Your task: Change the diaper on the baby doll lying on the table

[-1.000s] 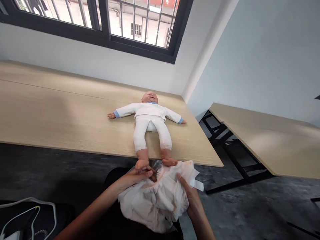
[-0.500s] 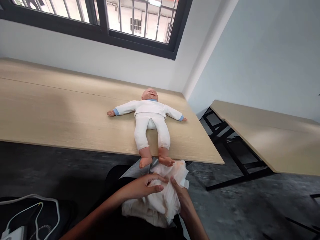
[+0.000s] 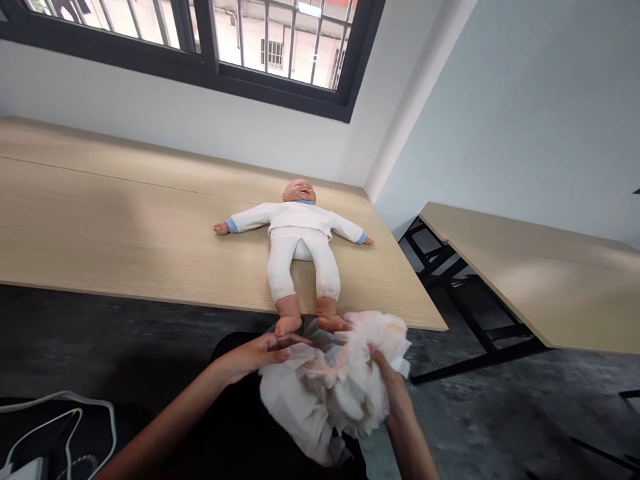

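A crumpled white disposable diaper (image 3: 320, 393), with pinkish parts and an orange patch, is spread between my hands over my lap. My right hand (image 3: 397, 387) grips its right side, thumb on top and the other fingers hidden behind it. At its upper left edge is my left hand (image 3: 257, 358), thumb and fingers closed about the edge, the fingertips partly blurred. Just beyond, a baby doll (image 3: 300, 220) in a white suit with blue cuffs lies face up on the wooden table (image 3: 125, 220). Its bare feet stick out past the near edge, close to the diaper.
A second wooden table (image 3: 550, 267) with black folding legs stands at the right. White cables (image 3: 107, 413) and a white device (image 3: 27, 469) lie at lower left. Behind the doll are a wall and a barred window (image 3: 280, 47).
My hands have moved apart, left hand to the left and right hand to the right. The diaper has been drawn wider and shifted right. The doll has stayed in place.
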Demonstrator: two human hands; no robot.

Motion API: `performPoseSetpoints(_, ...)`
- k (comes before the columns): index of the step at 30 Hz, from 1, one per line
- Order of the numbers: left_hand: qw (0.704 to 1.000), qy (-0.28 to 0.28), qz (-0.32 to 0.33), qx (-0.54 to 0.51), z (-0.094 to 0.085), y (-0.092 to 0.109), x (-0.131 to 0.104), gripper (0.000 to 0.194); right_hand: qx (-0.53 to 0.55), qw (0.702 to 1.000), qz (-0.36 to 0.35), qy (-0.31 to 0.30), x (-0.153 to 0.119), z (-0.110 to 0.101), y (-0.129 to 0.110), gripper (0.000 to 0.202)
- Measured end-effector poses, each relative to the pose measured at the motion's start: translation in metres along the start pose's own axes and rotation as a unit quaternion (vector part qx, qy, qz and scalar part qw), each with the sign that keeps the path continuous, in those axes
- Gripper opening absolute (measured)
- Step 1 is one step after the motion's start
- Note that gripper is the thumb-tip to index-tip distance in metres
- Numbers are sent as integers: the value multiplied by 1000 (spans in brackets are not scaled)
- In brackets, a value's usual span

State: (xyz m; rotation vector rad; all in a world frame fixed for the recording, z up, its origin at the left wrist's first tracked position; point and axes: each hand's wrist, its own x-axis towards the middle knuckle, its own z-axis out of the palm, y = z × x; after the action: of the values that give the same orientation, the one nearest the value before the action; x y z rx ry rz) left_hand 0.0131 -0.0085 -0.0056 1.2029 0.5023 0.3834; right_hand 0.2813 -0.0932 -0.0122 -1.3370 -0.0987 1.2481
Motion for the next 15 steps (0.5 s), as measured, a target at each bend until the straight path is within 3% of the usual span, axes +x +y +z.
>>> performPoseSetpoints(3,989,-1,7,-151,-20,-18,-4,67,47,999,5,-2,7,-15,-24,62)
performPoseSetpoints(6,959,-38,42,-277,-22,-27,4,66,94,995,12,-28,6,-20,-39,51)
performPoseSetpoints(10,915,-78,79,-387,-3,-24,26,67,120,992,8,-44,4,-18,-40,35)
performPoseSetpoints(15,889,-79,146,-428,20,-15,50,64,82,994,-2,-78,8,-16,-34,39)
